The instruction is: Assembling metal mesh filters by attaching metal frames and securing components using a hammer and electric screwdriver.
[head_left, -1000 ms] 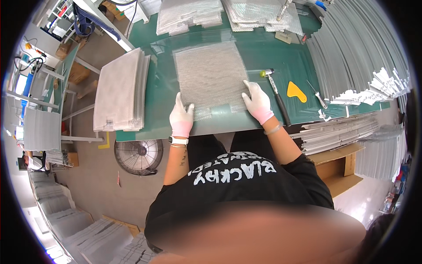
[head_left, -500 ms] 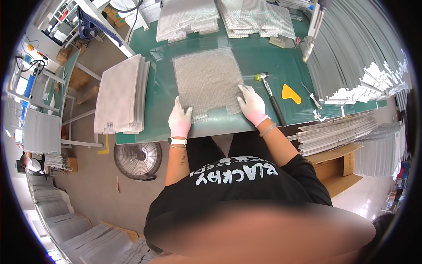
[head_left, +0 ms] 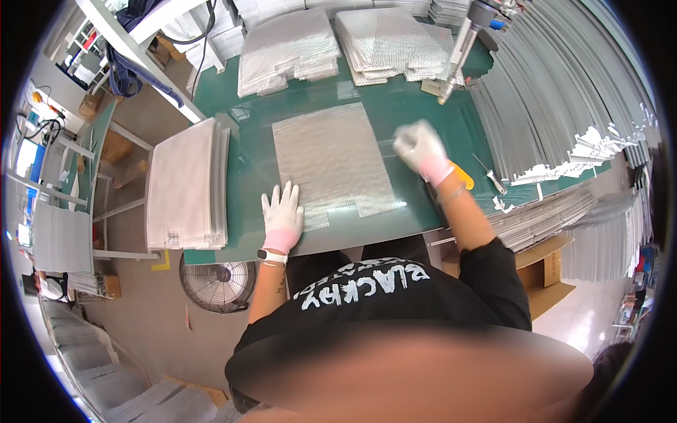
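Observation:
A thin grey sheet (head_left: 331, 155) with a fine mesh-like texture and a notched near edge lies flat on the green table top. My left hand (head_left: 283, 215), in a white glove with a pink cuff, rests with spread fingers at the sheet's near left corner. Off the sheet's right side, above the table, is my gloved right hand (head_left: 423, 151). Motion smears its fingers, which look curled, and I cannot make out whether anything is in them. Beneath its wrist a yellow scraper (head_left: 462, 176) is partly covered. The hammer seen earlier is mostly hidden behind this hand and forearm.
Similar sheets are stacked at the left edge (head_left: 185, 187) and at the back (head_left: 289, 53). A hanging metal tool (head_left: 462, 56) reaches down at the back right. Long grey strips (head_left: 543, 99) fill the right side, near a slim screwdriver-like tool (head_left: 491, 176). A fan (head_left: 220, 282) stands below.
My right hand has left the sheet's right edge and moved right, over where the hammer lay. My left hand has flattened onto the near left corner. The view has shifted slightly.

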The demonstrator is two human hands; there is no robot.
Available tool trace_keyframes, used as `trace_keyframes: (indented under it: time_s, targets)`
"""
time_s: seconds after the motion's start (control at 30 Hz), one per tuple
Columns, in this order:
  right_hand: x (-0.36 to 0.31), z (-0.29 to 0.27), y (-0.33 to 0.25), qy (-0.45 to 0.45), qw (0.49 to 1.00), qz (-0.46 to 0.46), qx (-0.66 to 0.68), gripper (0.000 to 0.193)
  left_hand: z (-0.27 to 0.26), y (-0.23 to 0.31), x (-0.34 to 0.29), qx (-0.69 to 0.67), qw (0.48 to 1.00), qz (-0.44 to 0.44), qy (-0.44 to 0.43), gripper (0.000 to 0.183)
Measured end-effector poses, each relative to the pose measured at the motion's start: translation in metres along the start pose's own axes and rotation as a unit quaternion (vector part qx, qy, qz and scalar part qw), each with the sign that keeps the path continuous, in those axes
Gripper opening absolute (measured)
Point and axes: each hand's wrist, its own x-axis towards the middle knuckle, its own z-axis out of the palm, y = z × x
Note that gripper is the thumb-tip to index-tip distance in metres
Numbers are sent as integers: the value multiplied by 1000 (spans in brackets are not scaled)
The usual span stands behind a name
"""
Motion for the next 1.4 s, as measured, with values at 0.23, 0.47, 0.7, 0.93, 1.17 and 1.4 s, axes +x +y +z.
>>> trace_keyframes:
  time_s: [0.23, 0.47, 0.7, 0.93, 1.17, 1.4]
  targets:
    - [133, -60, 257, 197, 915, 270, 227, 77, -22, 13, 5, -97, 995, 35, -8, 56]
    - [139, -97, 180, 253, 669, 52, 697, 48, -3, -19, 13, -259, 964, -27, 53, 30]
    - [0, -90, 76, 183, 777, -14, 602, 49, -55, -6, -11, -401, 896, -9, 191, 35]
    - [-109, -27, -38, 23, 948, -21, 317, 41, -84, 46, -28, -831, 551, -49, 66, 88]
    - [-108, -4, -68, 0, 984, 1, 175, 30, -59, 46, -12, -242, 931, -86, 259, 89]
    - [-110, 24, -56, -57, 989, 45, 130, 31, -39, 46, -7, -276, 939, -196, 53, 77]
